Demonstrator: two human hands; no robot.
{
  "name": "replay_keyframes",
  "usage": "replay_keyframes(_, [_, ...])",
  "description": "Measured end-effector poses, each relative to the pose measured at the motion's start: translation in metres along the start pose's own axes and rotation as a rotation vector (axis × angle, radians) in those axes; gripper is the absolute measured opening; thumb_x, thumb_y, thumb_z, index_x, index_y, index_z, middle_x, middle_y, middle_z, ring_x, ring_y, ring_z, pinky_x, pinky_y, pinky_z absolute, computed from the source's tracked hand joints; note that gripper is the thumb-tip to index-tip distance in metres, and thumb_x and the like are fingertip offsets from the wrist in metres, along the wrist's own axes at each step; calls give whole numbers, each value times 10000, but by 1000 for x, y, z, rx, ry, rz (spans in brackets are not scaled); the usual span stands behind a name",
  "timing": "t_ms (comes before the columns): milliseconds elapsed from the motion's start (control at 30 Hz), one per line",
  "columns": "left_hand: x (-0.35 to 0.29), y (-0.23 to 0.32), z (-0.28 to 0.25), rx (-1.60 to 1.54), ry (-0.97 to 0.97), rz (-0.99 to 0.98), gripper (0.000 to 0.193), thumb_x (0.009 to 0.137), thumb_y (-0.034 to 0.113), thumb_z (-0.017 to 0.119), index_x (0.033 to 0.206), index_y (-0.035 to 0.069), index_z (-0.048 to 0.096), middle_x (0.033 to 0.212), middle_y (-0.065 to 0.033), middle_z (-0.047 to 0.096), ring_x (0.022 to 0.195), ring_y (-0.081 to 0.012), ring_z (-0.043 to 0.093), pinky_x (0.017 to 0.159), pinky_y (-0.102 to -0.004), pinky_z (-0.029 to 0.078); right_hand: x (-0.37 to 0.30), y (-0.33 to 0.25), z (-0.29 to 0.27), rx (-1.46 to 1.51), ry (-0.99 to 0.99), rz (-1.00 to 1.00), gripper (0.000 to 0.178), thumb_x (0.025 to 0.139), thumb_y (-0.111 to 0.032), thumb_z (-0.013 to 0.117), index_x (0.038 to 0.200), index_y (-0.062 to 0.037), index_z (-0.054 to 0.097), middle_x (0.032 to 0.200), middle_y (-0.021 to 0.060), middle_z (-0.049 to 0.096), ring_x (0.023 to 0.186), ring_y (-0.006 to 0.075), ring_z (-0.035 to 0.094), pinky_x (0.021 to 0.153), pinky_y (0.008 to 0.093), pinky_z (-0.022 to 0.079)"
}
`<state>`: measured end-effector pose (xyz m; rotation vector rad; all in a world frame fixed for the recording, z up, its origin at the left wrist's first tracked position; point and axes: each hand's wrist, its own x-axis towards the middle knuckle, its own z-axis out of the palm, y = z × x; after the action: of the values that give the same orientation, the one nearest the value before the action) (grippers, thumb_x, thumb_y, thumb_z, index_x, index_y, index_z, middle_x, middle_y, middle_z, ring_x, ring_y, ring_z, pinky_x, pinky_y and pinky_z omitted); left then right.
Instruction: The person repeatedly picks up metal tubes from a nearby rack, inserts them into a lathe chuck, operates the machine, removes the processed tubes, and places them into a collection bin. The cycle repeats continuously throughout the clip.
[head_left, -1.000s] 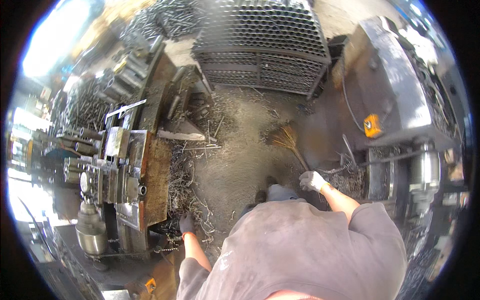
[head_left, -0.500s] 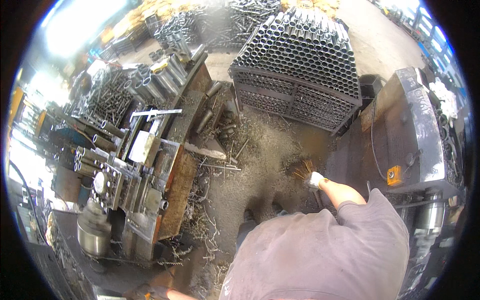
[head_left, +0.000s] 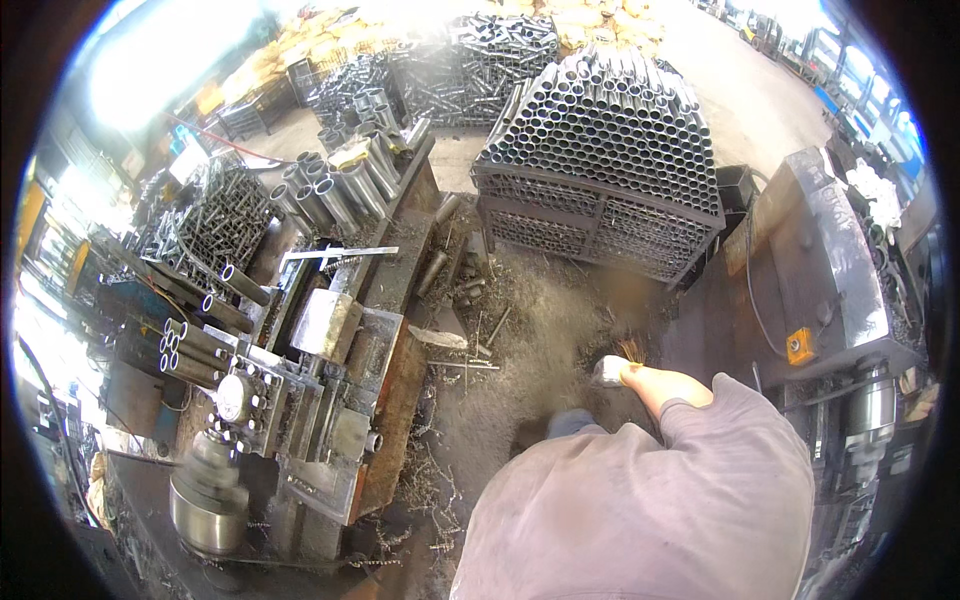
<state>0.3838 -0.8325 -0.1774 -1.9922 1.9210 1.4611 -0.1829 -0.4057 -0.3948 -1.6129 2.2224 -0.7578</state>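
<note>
My right hand (head_left: 607, 371), in a white glove, reaches out low over the shop floor. It is closed on a brush (head_left: 632, 350) with stiff straw-coloured bristles, which stick out beyond the glove; the handle is mostly hidden by the hand and arm. Bare forearm shows between glove and grey sleeve. My left hand is outside the picture. To the left stands a lathe with a round metal chuck (head_left: 208, 510) and a bolted tool post (head_left: 240, 398). A caliper (head_left: 340, 253) lies across the machine, behind a pale metal block (head_left: 326, 322).
A metal crate (head_left: 600, 222) stacked with cut tubes stands ahead. Several upright tubes (head_left: 335, 205) crowd the lathe's far end. Curly metal shavings (head_left: 445, 505) litter the floor beside it. On the right is a machine (head_left: 840, 270) with a yellow switch box (head_left: 799, 346).
My view has shifted, so the lathe sits farther right and lower. The gloved right hand with the brush has moved slightly left. My left forearm has gone out of the lower edge.
</note>
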Motion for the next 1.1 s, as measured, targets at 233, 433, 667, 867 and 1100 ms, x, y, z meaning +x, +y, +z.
replay_keyframes(233, [9,7,27,145,-103,-25,382,961,388,623,1104,54,741,886,-113,765,842,-328,748,772,-461,573,53,56,-78,-383,-187,-279,232,779,-242,714,620,-166,564,580,39,503,505,252,508,495,452,393])
replay_keyframes(433, [21,25,71,290,-188,-62,393,958,410,622,1078,59,750,859,-117,770,840,-344,751,781,-465,570,210,-62,-350,-389,207,574,386,944,-248,656,1264,-52,747,1247,170,756,1094,303,741,936,393,595])
replay_keyframes(667, [41,110,143,452,-223,-36,409,954,436,619,1048,64,760,828,-122,776,838,-361,754,793,-469,566,379,-23,-600,-647,541,862,813,873,-418,774,1588,-187,464,1520,227,544,1282,403,661,1061,498,560])
replay_keyframes(867, [41,288,198,389,-91,131,425,951,459,618,1022,68,770,802,-126,781,836,-376,757,802,-474,563,490,125,-690,-748,418,763,396,949,-322,706,1277,-103,745,1168,185,769,1128,344,750,920,477,610])
replay_keyframes(1100, [42,442,250,204,-163,380,438,990,402,677,1245,50,726,1171,-186,771,1077,-329,742,951,-416,554,539,215,-696,-790,451,761,307,1019,-226,557,1103,-64,804,1080,189,799,957,351,792,794,480,618])
